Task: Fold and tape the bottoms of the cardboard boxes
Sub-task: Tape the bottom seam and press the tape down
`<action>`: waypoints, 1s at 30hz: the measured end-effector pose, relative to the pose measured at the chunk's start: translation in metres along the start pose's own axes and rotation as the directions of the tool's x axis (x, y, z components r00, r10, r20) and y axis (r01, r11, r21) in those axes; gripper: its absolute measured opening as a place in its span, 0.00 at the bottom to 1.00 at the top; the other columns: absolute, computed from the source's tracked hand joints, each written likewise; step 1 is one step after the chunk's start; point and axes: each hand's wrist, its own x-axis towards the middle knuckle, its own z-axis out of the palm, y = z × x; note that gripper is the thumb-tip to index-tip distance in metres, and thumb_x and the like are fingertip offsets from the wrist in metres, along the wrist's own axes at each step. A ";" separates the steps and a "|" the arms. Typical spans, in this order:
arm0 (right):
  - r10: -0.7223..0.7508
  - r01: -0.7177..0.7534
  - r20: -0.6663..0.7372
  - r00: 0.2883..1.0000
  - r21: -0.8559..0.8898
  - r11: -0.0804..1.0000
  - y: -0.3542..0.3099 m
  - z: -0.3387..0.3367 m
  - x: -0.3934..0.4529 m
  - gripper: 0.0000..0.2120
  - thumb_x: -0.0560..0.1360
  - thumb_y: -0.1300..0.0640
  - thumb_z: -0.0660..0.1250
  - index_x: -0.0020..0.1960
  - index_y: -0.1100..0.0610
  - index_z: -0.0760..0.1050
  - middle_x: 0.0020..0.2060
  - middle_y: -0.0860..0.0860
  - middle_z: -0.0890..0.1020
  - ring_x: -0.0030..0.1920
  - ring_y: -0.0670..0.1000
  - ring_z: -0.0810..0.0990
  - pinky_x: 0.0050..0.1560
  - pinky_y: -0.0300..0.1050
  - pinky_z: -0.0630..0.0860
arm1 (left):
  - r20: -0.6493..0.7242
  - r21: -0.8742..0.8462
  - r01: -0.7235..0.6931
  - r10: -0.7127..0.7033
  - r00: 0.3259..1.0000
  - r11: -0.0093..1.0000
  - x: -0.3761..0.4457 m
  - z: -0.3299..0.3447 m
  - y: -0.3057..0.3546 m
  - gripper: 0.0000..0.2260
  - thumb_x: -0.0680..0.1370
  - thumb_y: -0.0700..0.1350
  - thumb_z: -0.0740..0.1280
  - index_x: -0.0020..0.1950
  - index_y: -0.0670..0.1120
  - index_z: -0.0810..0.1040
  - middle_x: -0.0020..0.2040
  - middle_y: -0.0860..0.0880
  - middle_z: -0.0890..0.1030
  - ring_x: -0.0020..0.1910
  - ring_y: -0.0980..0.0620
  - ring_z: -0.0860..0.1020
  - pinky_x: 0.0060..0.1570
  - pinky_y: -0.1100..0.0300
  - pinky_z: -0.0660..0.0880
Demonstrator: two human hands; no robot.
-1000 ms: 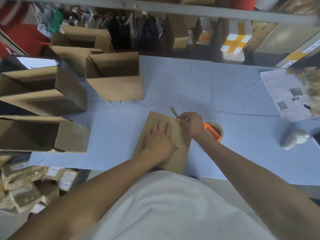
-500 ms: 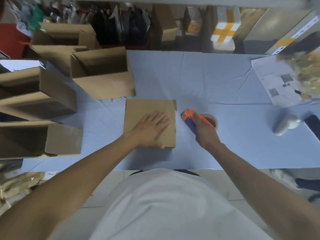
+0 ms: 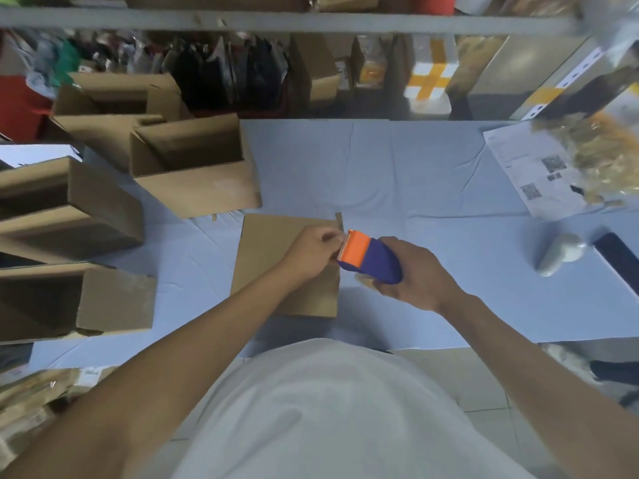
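Observation:
A cardboard box [image 3: 269, 257] stands bottom-up on the blue table cloth [image 3: 397, 188] in front of me. A strip of brown tape sticks up at its far right corner. My right hand [image 3: 411, 274] grips an orange and purple tape dispenser [image 3: 370, 259] above the box's right edge. My left hand [image 3: 311, 252] hovers over the box, its fingertips pinching at the dispenser's orange cutter end, where the tape end seems to be.
Several open cardboard boxes [image 3: 193, 167] lie stacked along the left side of the table. Printed sheets [image 3: 532, 178] and a bag of brown filling lie at the far right. A white handheld scanner [image 3: 560, 254] and a dark phone [image 3: 619, 261] rest right of me. Shelves stand behind.
My right hand lifted the tape dispenser off the table and brought it over the box. My left hand left the box top and moved to the dispenser's cutter end.

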 end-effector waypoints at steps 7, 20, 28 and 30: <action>-0.060 0.060 -0.017 0.998 -0.003 0.998 0.000 -0.004 0.002 0.26 0.68 0.43 0.75 0.61 0.46 0.69 0.46 0.43 0.78 0.42 0.45 0.75 0.39 0.31 0.67 | 0.010 -0.243 0.214 -0.218 0.976 0.946 -0.005 -0.003 0.009 0.07 0.78 0.32 0.65 0.48 0.42 0.81 0.43 0.46 0.82 0.41 0.53 0.82 0.40 0.64 0.80; 0.037 -0.026 0.097 0.995 -0.114 0.993 0.048 -0.006 -0.007 0.19 0.69 0.45 0.73 0.56 0.43 0.69 0.43 0.40 0.78 0.41 0.47 0.77 0.42 0.46 0.77 | -0.342 -0.038 0.310 -0.304 0.889 0.950 -0.009 -0.012 -0.015 0.06 0.68 0.36 0.76 0.35 0.46 0.82 0.32 0.48 0.84 0.36 0.49 0.85 0.48 0.51 0.82; 0.067 -0.030 0.180 0.981 -0.203 0.979 0.052 -0.004 0.010 0.25 0.66 0.53 0.73 0.61 0.46 0.69 0.47 0.45 0.78 0.42 0.50 0.75 0.38 0.41 0.68 | -0.315 0.418 0.197 -0.062 0.947 0.887 0.003 -0.005 -0.015 0.03 0.68 0.38 0.72 0.34 0.44 0.83 0.35 0.46 0.84 0.40 0.46 0.82 0.41 0.54 0.79; 0.056 -0.008 0.199 0.978 -0.235 0.972 0.051 -0.003 0.014 0.26 0.66 0.54 0.73 0.61 0.46 0.69 0.47 0.45 0.78 0.42 0.50 0.75 0.35 0.38 0.64 | -0.224 0.713 0.143 0.030 0.974 0.686 0.001 -0.003 -0.007 0.04 0.71 0.42 0.71 0.41 0.41 0.81 0.41 0.44 0.83 0.44 0.43 0.80 0.38 0.55 0.74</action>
